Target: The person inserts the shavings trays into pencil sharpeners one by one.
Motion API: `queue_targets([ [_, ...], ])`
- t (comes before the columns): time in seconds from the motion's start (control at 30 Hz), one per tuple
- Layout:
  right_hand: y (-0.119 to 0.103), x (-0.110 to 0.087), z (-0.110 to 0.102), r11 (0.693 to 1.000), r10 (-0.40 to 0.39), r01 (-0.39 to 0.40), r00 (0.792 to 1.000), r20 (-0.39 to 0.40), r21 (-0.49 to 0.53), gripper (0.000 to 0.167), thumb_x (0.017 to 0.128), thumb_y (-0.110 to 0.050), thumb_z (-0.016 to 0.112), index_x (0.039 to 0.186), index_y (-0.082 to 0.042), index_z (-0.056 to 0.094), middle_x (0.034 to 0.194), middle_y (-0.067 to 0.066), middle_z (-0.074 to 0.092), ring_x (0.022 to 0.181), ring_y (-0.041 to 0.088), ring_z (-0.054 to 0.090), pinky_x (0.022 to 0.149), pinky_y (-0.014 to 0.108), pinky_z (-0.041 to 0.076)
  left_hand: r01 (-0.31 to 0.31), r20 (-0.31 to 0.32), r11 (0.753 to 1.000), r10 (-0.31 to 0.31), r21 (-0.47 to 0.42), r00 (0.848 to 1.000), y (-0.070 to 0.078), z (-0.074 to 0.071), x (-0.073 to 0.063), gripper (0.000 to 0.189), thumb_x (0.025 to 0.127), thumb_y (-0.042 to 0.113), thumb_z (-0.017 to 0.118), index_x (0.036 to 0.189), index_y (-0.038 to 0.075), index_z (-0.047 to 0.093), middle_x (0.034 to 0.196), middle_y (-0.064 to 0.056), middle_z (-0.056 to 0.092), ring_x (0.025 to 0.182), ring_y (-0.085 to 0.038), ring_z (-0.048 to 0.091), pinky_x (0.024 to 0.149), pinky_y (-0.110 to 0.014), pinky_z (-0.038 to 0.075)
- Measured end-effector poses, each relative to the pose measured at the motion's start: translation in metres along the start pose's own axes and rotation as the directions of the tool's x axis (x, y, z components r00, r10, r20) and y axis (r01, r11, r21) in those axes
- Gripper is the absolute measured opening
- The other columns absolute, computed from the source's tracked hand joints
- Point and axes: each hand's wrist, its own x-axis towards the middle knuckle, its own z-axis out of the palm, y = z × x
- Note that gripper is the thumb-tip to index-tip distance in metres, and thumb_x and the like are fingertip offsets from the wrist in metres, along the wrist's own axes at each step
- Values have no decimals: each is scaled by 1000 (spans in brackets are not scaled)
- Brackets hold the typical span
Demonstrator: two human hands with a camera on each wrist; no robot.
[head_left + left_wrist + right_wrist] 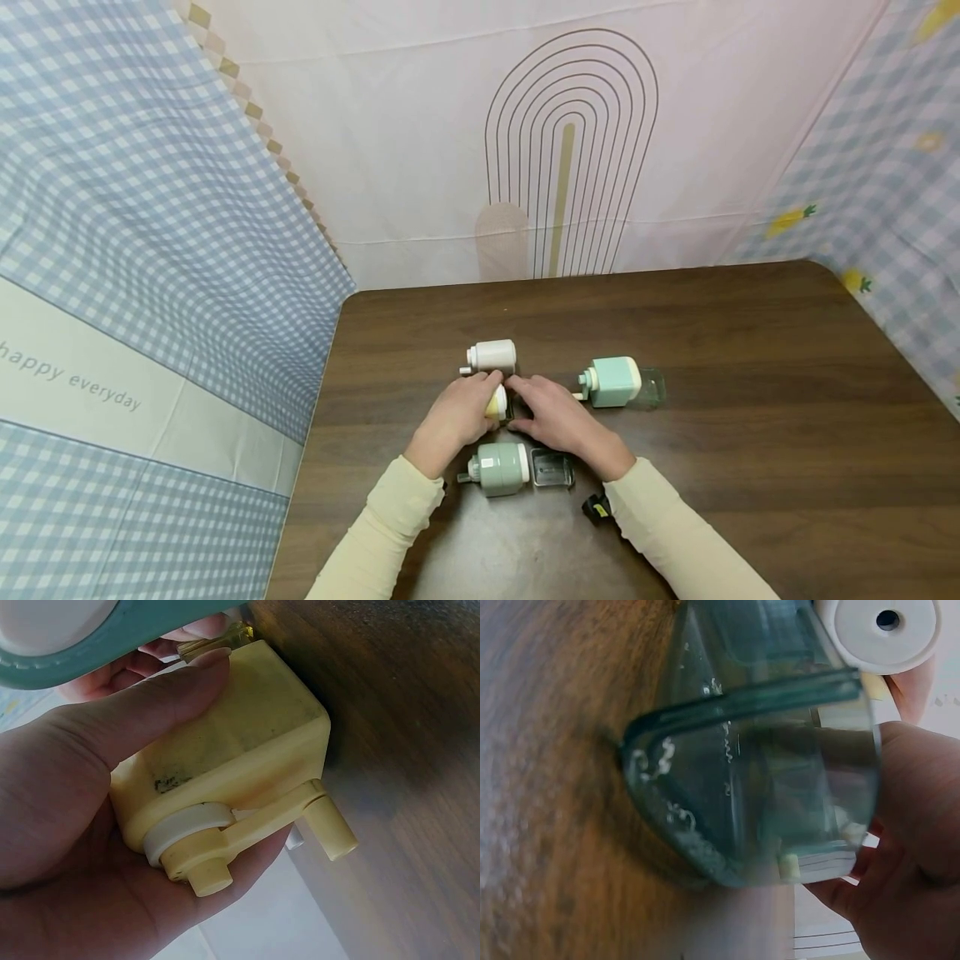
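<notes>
In my left hand [459, 410] is a yellow hand-crank pencil sharpener [240, 727], lying on its side. The thumb presses across its body, and its crank [277, 825] points away from the palm. A yellowish see-through drawer [217, 643] shows at the sharpener's other end. My right hand [558, 412] meets it there, thumb and fingers about the drawer, partly hidden. Nearest my wrists lies a green sharpener [501, 468] with a clear drawer [552, 468] beside it; that drawer [742, 780] blocks much of the right wrist view, my right hand [922, 817] behind it.
Beyond my hands a white sharpener [492, 355] lies on the brown table [712, 467]. To the right is a mint sharpener [615, 382] with a clear drawer [652, 389] at its end. Patterned cloth [412, 125] hangs at the back and sides.
</notes>
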Motion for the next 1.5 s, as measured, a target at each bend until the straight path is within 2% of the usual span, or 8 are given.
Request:
queue_targets([
  [0.3, -3, 1, 0, 1000, -6, 6, 1000, -11, 7, 56, 90, -23, 88, 136, -6, 62, 115, 10, 71, 102, 27, 67, 86, 47, 57, -1, 2, 1000, 1, 3, 1000, 0, 1, 0, 51, 84, 16, 92, 123, 10, 59, 120, -12, 69, 107, -34, 69, 97, -47, 55],
  [1.17, -4, 5, 3, 1000, 7, -7, 1000, -9, 18, 54, 90, -24, 88, 134, -6, 62, 113, 12, 70, 101, 28, 68, 83, 48, 57, 20, 16, 1000, -20, 2, 1000, 1, 0, 1, 50, 85, 15, 91, 122, 9, 59, 119, -12, 69, 106, -34, 69, 97, -47, 55],
  [1.5, -6, 6, 4, 1000, 20, -20, 1000, -17, 21, 56, 89, -24, 89, 135, -5, 62, 108, 10, 70, 95, 26, 67, 79, 46, 56, 21, 16, 1000, -21, 10, 1000, 1, 0, 1, 49, 86, 17, 91, 121, 9, 58, 119, -12, 69, 107, -34, 69, 97, -47, 55],
])
